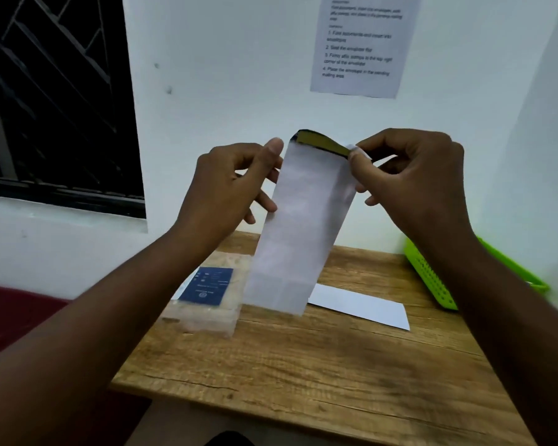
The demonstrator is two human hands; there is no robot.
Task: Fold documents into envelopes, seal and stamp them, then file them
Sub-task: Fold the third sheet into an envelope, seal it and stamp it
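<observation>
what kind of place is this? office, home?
Probably a makeshift mail-prep station in a plain room, not a proper office: a small wooden table against a bare white wall, a printed instruction sheet taped above it, and a green perforated plastic basket at the table's right edge.

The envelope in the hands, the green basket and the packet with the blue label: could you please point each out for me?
envelope (pixel 298 226), head view, middle of its white face.
green basket (pixel 432 278), head view, perforated side wall.
packet (pixel 207 284), head view, its blue label.
</observation>
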